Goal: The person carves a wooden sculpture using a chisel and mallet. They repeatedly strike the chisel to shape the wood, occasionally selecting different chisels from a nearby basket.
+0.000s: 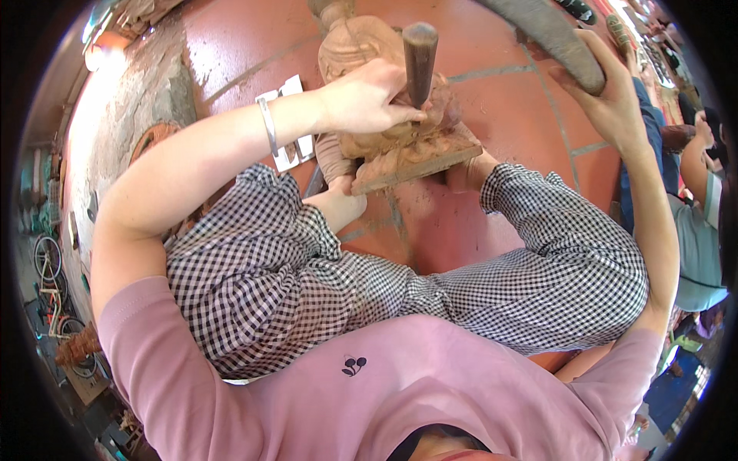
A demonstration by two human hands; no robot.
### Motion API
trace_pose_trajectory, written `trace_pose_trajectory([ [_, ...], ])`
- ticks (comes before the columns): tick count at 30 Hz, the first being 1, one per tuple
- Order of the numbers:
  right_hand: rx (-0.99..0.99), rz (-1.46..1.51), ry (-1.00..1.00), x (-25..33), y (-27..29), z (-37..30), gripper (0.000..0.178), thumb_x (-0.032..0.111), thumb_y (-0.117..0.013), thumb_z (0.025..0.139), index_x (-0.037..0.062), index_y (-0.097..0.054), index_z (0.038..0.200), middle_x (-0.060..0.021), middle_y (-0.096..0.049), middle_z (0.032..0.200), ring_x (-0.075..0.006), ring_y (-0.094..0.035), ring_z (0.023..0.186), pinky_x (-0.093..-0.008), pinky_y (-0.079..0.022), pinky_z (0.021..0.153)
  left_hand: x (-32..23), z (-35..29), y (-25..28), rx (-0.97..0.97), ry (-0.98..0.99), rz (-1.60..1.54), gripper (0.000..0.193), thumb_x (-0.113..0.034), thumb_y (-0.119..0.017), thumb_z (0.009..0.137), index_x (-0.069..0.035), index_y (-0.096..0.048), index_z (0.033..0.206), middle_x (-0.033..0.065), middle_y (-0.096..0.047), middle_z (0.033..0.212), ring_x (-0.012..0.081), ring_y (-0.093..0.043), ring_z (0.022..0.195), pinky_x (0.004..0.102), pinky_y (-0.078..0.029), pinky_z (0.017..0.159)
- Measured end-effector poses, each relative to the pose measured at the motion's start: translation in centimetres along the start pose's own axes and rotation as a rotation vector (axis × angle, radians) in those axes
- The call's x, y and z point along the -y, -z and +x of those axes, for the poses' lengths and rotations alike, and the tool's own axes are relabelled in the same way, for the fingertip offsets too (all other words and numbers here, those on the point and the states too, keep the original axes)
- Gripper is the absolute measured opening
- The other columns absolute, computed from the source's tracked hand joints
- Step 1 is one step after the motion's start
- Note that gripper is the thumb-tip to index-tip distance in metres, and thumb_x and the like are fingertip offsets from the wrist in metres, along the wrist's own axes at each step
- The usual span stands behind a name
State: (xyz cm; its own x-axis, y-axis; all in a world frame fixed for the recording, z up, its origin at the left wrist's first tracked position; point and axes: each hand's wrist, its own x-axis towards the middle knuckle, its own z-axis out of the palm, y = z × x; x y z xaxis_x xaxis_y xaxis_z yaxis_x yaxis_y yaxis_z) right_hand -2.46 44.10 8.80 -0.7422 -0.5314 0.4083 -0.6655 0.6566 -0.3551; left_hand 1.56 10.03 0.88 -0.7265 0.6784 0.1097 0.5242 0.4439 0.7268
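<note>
A carved wooden statue (360, 48) lies on the floor before me, its square base (419, 165) toward me and braced between my bare feet. My left hand (365, 96) rests at the carving near the base, its fingers closed around the lower part of a chisel (420, 61). The chisel's dark round handle stands up, and its blade is hidden behind my fingers and the wood. Raised to the right and apart from the chisel, my right hand (615, 104) grips a long, curved wooden mallet (557, 42), whose far end leaves the picture.
Red floor tiles (507, 100) lie around the statue. A white tray-like object (290, 146) sits left of it, beside my left forearm. A large rough slab of wood (165, 81) is farther left. Bicycles (50, 265) stand at the left rim. Another person (696, 207) sits close on the right.
</note>
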Motion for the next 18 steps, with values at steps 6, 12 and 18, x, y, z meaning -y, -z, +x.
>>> trace_pose_trajectory([
  [6,0.096,0.022,0.002,1.9,0.0,0.9,0.044,0.020,-0.077,0.081,0.0054,-0.057,0.117,-0.0141,-0.066,0.100,-0.0312,-0.064,0.094,-0.0375,-0.049,0.081,0.2,-0.1,0.5,0.062,-0.072,-0.076,0.018,-0.011,-0.074,0.081,-0.005,-0.061,0.091,0.0111,-0.064,0.088,0.0306,-0.065,0.086,0.0402,-0.052,0.074],
  [12,0.006,0.120,0.082,2.6,0.1,1.0,0.045,0.017,-0.077,0.079,0.0067,-0.056,0.118,-0.0150,-0.066,0.103,-0.0364,-0.064,0.097,-0.0400,-0.050,0.081,0.9,-0.4,-0.2,-0.019,-0.202,0.034,0.020,-0.010,-0.075,0.079,-0.006,-0.064,0.096,0.0097,-0.067,0.095,0.0295,-0.066,0.091,0.0396,-0.053,0.079],
  [18,-0.130,-0.126,0.271,2.1,0.2,1.0,0.055,-0.001,-0.071,0.070,0.0061,-0.054,0.121,-0.0156,-0.063,0.113,-0.0357,-0.060,0.107,-0.0416,-0.050,0.087,0.2,-0.4,0.0,0.083,-0.152,0.125,0.011,-0.005,-0.067,0.085,-0.001,-0.063,0.094,0.0136,-0.068,0.105,0.0269,-0.066,0.099,0.0358,-0.052,0.093],
])
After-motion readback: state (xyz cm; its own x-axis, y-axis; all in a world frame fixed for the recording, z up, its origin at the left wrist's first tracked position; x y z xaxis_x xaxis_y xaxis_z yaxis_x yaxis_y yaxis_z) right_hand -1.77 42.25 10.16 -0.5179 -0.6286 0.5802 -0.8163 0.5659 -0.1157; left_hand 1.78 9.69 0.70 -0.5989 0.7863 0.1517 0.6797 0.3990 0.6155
